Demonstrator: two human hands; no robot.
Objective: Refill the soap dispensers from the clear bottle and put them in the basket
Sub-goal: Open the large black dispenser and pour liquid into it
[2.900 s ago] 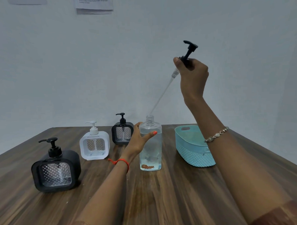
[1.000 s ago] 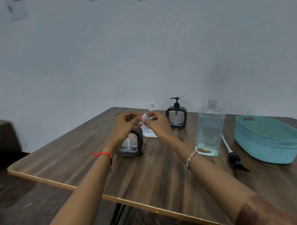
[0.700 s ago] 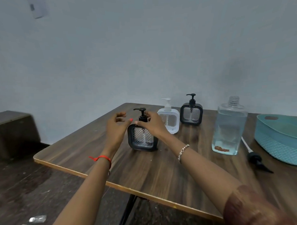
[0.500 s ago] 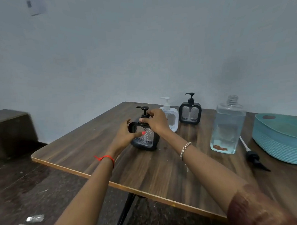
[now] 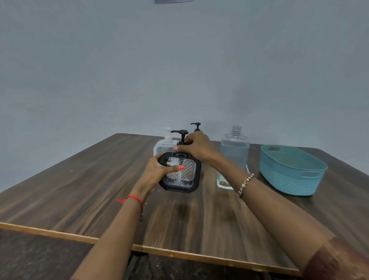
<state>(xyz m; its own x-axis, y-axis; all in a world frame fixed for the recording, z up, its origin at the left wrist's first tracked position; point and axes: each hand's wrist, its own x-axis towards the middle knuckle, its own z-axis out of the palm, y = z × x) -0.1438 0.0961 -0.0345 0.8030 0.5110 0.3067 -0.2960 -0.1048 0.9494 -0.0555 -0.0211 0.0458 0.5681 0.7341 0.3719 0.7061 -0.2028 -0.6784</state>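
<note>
A black square soap dispenser (image 5: 184,177) with a clear dimpled window stands mid-table. My left hand (image 5: 157,170) grips its left side, thumb across the window. My right hand (image 5: 195,146) is closed around the base of its black pump (image 5: 180,134). Behind it stands a white dispenser (image 5: 165,143), partly hidden. Only the pump top of a second black dispenser (image 5: 196,125) shows above my right hand. The clear bottle (image 5: 235,150), uncapped and holding liquid, stands to the right. A teal basket (image 5: 291,169) sits further right.
The wooden table (image 5: 87,185) has its near edge running across the lower view, with dark floor (image 5: 37,260) below. A plain wall stands behind the table. My right forearm crosses in front of the clear bottle's base.
Both hands have kept hold of the black dispenser while it slid right and nearer the clear bottle. The view swung, so the bottle's removed pump on the table is hidden.
</note>
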